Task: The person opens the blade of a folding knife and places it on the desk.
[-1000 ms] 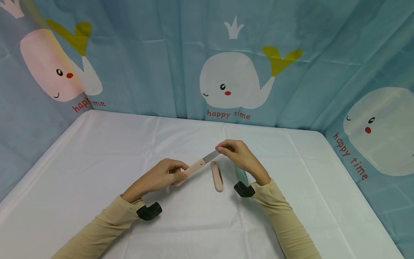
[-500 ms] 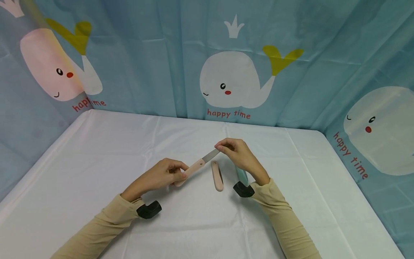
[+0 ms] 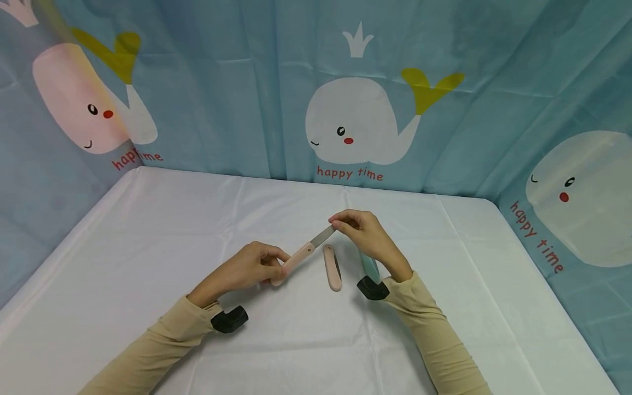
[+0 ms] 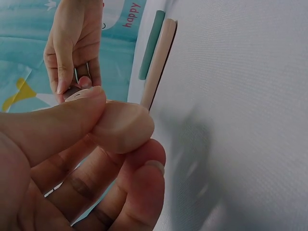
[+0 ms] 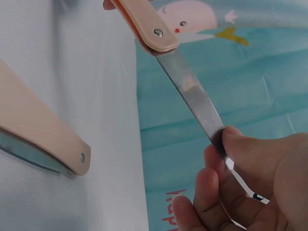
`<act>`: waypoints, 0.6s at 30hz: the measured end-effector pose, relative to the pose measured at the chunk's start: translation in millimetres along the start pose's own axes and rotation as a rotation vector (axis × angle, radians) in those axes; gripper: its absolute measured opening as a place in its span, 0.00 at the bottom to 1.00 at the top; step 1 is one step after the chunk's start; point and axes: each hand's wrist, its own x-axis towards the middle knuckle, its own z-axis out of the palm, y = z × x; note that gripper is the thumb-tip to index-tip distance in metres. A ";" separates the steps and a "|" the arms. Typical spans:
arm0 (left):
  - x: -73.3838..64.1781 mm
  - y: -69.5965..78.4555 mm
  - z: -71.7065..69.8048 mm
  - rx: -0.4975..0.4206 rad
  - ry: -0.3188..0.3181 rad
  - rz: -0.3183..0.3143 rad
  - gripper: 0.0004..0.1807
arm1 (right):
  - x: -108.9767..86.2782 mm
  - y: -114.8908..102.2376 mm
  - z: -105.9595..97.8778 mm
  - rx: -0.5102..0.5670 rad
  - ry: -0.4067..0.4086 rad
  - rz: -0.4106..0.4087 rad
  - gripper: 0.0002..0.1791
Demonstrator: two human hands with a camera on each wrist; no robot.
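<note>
A pink-handled folding knife is held above the table with its metal blade swung out in line with the handle. My left hand pinches the rear end of the handle between thumb and fingers, as the left wrist view shows close up. Up at the other end, my right hand pinches the blade near its tip, which the fingers hide. A second pink folding knife lies folded on the table between the hands. Partly covered by the right forearm is a green folding knife.
A white cloth covers the table. Behind and at both sides hangs a light blue curtain with printed whales. A black wrist camera sits on the left cuff, and another black camera on the right.
Both hands keep their grip on the knife, and it stays nearly still. The right hand and blade end have risen very slightly.
</note>
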 end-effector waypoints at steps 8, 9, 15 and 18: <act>-0.3 2.5 -2.0 -0.004 0.010 0.003 0.13 | 1.6 3.4 -0.6 0.006 0.011 0.007 0.13; -0.4 2.9 -2.4 -0.001 0.012 0.003 0.13 | 1.7 3.4 -0.7 0.007 0.014 0.008 0.14; -0.4 2.5 -5.6 0.003 0.022 -0.004 0.14 | 0.8 2.1 -3.6 0.010 0.037 0.042 0.17; 0.0 1.1 -7.5 0.003 0.034 -0.012 0.15 | -0.3 1.6 -5.3 0.009 0.046 0.070 0.19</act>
